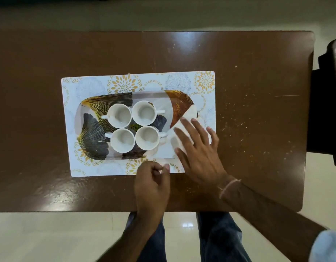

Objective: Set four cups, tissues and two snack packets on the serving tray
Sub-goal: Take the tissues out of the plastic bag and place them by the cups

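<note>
A leaf-patterned serving tray lies on a floral placemat. Several white cups stand upright and close together in the tray's middle, handles pointing outward. A white tissue is spread over the tray's right end and overhangs its near edge. My right hand lies flat on the tissue with its fingers spread. My left hand is at the placemat's near edge, thumb and forefinger pinched on the tissue's near corner. No snack packets are in view.
The placemat sits on a brown wooden table with crumbs scattered over its right side. A dark object stands just past the table's right edge. My legs and a pale tiled floor show below the near edge.
</note>
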